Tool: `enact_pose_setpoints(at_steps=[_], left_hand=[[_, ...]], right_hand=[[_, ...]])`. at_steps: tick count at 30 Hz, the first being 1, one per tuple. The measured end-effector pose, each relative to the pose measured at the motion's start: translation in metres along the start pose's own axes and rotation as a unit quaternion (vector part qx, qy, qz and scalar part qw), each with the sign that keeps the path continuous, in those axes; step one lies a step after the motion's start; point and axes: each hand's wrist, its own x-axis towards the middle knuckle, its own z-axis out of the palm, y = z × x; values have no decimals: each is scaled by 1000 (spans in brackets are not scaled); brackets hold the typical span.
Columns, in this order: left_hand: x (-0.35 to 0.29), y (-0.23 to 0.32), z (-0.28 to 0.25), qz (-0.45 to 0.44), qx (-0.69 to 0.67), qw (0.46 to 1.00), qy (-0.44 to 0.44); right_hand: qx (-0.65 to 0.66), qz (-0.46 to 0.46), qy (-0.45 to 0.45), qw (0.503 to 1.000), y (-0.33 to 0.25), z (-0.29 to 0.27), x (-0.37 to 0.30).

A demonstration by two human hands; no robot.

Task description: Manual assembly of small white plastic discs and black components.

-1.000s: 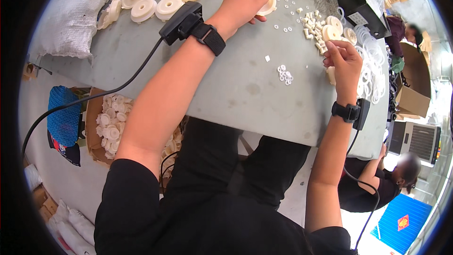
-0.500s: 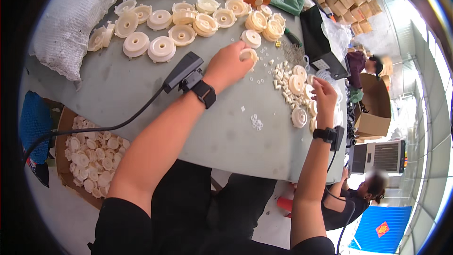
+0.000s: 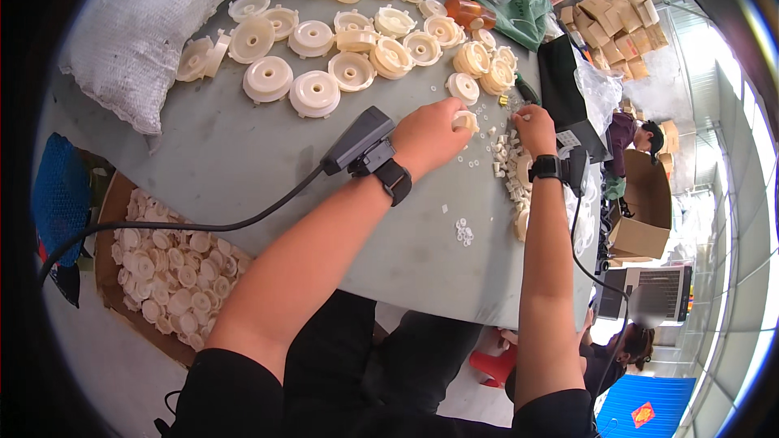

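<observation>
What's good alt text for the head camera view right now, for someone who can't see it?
A person's left hand holds a cream plastic part at a grey table, while the right hand, curled, is near small cream pieces. Wheel-like cream parts spread across the table's far side; small white rings lie nearer.

head view | left of worn pair | faces down | wide fisheye | near tabletop (image 3: 389, 235)

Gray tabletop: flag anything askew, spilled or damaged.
One cream flanged plastic wheel near the white woven sack stands on edge, while most others lie flat. Small white rings lie strewn on the gray tabletop. No damage is discernible.
</observation>
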Motion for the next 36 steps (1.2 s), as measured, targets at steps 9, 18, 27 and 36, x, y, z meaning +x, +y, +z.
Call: enact_pose_setpoints(at_steps=[9,18,27,36], left_hand=[[-1,3,0,8,21,1000,-3],[-2,3,9,30,-28,998,-42],[-6,6,20,172,-215,952,-136],[-4,11,10,-1,-240,937,-253]], right_hand=[[375,-2,31,926,16,-18,-37],[528,-25,-16,849,-31,-44,-117],[599,-29,-57,799,-47,-30,-149],[609,-52,-44,790,-42,-37,-150]])
